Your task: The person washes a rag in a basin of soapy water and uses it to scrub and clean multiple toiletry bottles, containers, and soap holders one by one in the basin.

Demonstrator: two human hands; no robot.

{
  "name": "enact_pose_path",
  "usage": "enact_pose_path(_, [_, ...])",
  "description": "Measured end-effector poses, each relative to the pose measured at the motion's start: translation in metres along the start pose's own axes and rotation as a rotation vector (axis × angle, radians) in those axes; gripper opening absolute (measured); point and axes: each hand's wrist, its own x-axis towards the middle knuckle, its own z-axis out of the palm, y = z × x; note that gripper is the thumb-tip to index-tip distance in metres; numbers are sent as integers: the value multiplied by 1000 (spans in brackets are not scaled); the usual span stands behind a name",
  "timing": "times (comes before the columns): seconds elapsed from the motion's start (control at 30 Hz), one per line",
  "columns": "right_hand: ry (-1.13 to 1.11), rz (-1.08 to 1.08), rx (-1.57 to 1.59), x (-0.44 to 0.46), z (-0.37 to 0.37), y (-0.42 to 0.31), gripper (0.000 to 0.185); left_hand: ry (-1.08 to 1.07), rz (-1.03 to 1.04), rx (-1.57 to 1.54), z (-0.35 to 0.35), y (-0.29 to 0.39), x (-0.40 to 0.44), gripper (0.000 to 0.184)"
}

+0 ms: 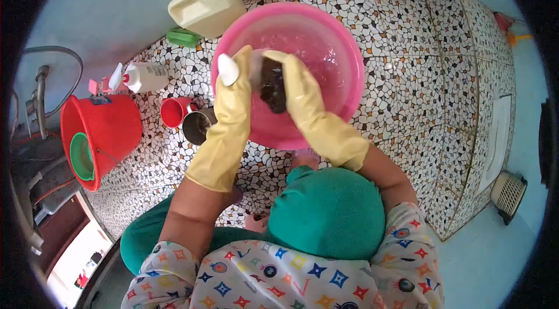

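Observation:
Both my hands wear yellow rubber gloves and are over a pink basin [360, 76] of water. My left hand [234, 85] is closed round a tool whose white rounded handle end [227, 70] sticks out; its working part is a pale blur between the hands. My right hand [300, 87] grips a dark, wet object [272, 86], too unclear to name, on its left side. The blurred part of the tool is against or very near the upper part of the dark object.
A cream jug [207, 9] and green object [183, 38] stand beyond the basin's left side. Farther left are a white bottle [148, 77], red cup [173, 112], dark metal mug [197, 127] and red bucket [110, 134]. Mosaic floor [402, 87] lies right.

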Motion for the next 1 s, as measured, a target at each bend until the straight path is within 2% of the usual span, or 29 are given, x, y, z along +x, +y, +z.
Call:
enact_pose_path(0.03, [-1,-186,-108,-1,14,-11,39,-28,35,48,-1,-4,-2,59])
enact_pose_path(0.07, [-83,-424,-233,4,23,-20,32,-14,-123,308,13,31,-19,68])
enact_pose_path(0.13, [-78,-565,-653,5,24,-2,20,-76,427,803,-2,1,-12,56])
enact_pose_path(0.17, [-19,-601,-614,6,21,2,15,-28,235,542,-3,-8,-13,44])
enact_pose_path(0.27, [147,-538,-553,27,4,22,16,13,30,77,16,9,-23,44])
enact_pose_path(0.3, [167,-472,-624,37,-11,27,21,-1,4,67,15,8,-23,49])
enact_pose_path(0.37, [268,-290,-445,53,-47,90,26,-157,191,83,6,5,-18,46])
enact_pose_path(0.4, [236,-316,-558,53,-63,98,26,-237,287,93,1,4,-13,45])
enact_pose_path(0.47, [154,-240,-691,48,-86,117,27,-412,264,31,-14,6,-1,54])
enact_pose_path(0.53, [-46,-200,-1037,42,-100,104,27,-569,305,-38,-17,13,4,61])
enact_pose_path(0.6, [105,-196,-1182,25,-93,94,26,-582,234,6,-18,13,3,69])
enact_pose_path(0.67, [202,-193,-1216,22,-89,99,29,-518,267,175,-10,12,-5,62])
enact_pose_path(0.73, [246,-193,-1144,28,-81,103,32,-507,351,388,-14,7,0,52])
enact_pose_path(0.77, [141,311,-426,30,-83,103,39,-386,241,416,-10,1,-9,49])
enact_pose_path(0.83, [171,317,-267,26,-82,86,43,-82,139,211,11,-15,-24,44])
enact_pose_path(0.9, [103,340,-16,22,-78,61,42,15,96,186,12,-22,-27,42])
enact_pose_path(1.0, [-1,201,261,10,-50,29,33,60,-39,225,14,-6,-35,36])
